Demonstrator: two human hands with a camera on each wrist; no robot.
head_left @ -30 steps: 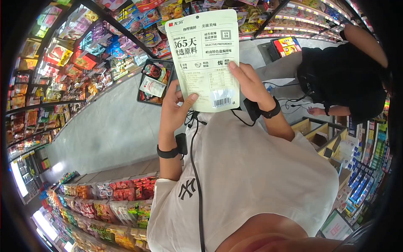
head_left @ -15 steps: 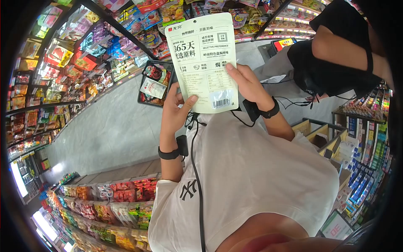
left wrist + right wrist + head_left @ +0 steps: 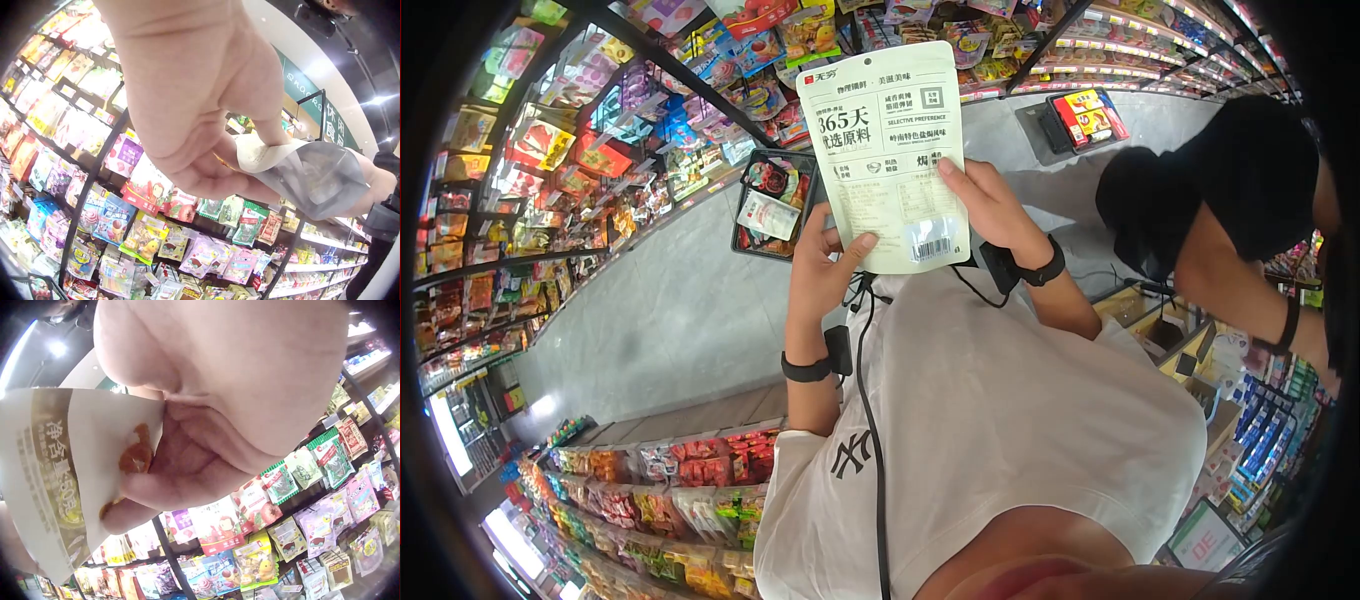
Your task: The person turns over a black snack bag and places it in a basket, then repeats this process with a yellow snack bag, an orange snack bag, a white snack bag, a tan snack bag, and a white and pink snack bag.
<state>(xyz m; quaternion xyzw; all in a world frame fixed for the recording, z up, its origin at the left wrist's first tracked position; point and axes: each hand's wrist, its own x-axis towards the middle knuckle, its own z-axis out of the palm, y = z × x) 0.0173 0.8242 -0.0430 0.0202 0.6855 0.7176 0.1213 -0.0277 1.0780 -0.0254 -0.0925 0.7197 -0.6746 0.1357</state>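
In the head view, a pale cream snack pouch (image 3: 890, 190) is held upright in front of the chest, its printed back with a barcode facing the camera. My left hand (image 3: 818, 265) pinches its lower left edge, thumb on the printed side. Along the right edge, my right hand (image 3: 992, 205) grips it, thumb also on that side. The left wrist view shows the curved bottom of the pouch (image 3: 312, 175) between thumb and fingers. Seen from the right wrist, the fingers lie against the front of the pouch (image 3: 75, 475), which bears orange pictures.
A black basket (image 3: 738, 246) with packets stands on the grey floor (image 3: 630, 330). Racks of bagged snacks (image 3: 540, 145) line the left and far side. Another person (image 3: 1230, 190) in black bends at the right, near a second container with a red-yellow pack (image 3: 1088, 116). A cable (image 3: 872, 420) hangs down my shirt.
The pouch has sunk slightly in the head view, with both hands still holding it. At the right, the other person has shifted and bent, showing more of the red-yellow pack.
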